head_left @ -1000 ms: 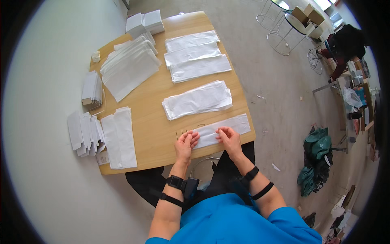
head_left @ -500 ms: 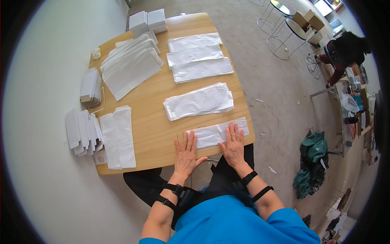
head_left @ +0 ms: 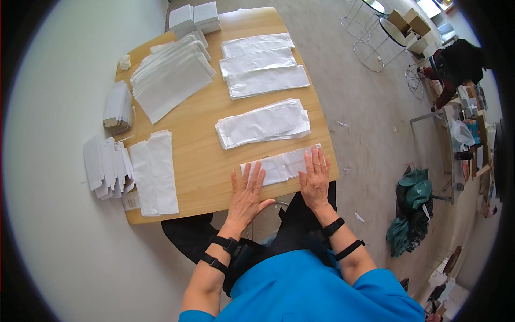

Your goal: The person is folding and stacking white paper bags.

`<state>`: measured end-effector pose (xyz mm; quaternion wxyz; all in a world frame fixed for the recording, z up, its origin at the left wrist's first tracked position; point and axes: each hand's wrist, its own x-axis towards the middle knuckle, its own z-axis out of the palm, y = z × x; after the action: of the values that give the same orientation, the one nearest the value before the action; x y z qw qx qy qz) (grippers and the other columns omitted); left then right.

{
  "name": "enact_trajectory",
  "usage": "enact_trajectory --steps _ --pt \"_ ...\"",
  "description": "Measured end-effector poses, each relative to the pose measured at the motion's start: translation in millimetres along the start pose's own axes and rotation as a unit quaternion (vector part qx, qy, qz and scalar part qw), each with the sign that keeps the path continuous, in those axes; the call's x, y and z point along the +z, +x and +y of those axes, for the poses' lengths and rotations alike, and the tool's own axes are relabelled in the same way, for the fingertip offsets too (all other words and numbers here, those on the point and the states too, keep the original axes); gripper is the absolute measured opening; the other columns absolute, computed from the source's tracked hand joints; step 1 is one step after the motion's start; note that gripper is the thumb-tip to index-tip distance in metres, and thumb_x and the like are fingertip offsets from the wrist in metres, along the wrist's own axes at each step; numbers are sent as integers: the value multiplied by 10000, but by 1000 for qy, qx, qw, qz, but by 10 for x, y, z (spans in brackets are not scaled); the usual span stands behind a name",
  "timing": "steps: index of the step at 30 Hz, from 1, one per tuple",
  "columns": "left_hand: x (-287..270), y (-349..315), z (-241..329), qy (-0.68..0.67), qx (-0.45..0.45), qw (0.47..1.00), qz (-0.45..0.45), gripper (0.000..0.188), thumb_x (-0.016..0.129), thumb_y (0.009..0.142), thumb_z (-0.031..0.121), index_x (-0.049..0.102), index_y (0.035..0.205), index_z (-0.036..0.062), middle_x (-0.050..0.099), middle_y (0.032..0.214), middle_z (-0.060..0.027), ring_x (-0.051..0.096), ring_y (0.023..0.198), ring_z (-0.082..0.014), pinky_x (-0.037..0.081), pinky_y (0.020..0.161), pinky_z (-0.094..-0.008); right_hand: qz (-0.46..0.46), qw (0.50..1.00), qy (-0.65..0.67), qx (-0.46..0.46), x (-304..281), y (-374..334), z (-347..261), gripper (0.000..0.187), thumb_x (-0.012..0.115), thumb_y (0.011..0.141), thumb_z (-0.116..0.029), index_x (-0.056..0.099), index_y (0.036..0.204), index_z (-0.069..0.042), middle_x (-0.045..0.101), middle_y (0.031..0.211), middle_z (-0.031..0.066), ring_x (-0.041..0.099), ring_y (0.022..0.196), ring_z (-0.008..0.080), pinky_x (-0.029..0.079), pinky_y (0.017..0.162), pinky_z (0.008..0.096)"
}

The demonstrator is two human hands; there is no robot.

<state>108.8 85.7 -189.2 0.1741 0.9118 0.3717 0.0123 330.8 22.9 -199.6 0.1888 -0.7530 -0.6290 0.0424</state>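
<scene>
A folded strip of thin white paper or film [head_left: 276, 169] lies near the table's front right edge. My left hand [head_left: 246, 194] rests with spread fingers over its left end. On its right end lies my right hand [head_left: 315, 180], flat, fingers stretched out. Neither hand grips anything. Just beyond the strip is a loose stack of similar folded white sheets [head_left: 263, 124]. Farther back, several more folded white bundles [head_left: 268, 83] overlap each other.
The wooden table [head_left: 196, 161] also bears fanned white sheets [head_left: 171, 80], a tall folded sheet [head_left: 155, 174], white cartons [head_left: 120, 104], flat white box blanks [head_left: 109, 166] and white boxes [head_left: 194, 19]. A wall stands at left. Another person [head_left: 456, 67] bends at a side table; dark green bags [head_left: 413, 209] lie on the floor.
The table and its papers sit slightly higher in view. The strip has shifted a little left relative to the table's edge, and my right hand has moved closer to its right end.
</scene>
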Motion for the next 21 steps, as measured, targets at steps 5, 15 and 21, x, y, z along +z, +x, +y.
enact_trajectory --steps 5,15,21 --pt "59 137 80 19 40 999 -24 1009 568 734 686 181 1517 181 101 1592 -45 18 1469 -285 -8 1174 -533 2 1000 -5 5 -13 38 94 558 543 922 -211 374 1416 -14 271 1523 192 180 1444 326 91 1164 500" --pt "95 158 69 34 56 996 -59 986 550 752 705 244 1499 139 116 1586 -84 7 1465 -332 -15 1150 -582 -24 982 81 -167 96 117 -88 604 636 809 -100 421 1367 -17 404 1435 168 309 1383 318 215 1142 476" --pt "60 131 66 -19 45 999 -12 1024 633 724 647 180 1514 179 114 1589 -60 30 1467 -312 -23 1144 -595 -116 970 151 -150 -68 437 -157 925 790 648 -186 321 1438 -77 422 1413 93 337 1358 288 181 1148 506"
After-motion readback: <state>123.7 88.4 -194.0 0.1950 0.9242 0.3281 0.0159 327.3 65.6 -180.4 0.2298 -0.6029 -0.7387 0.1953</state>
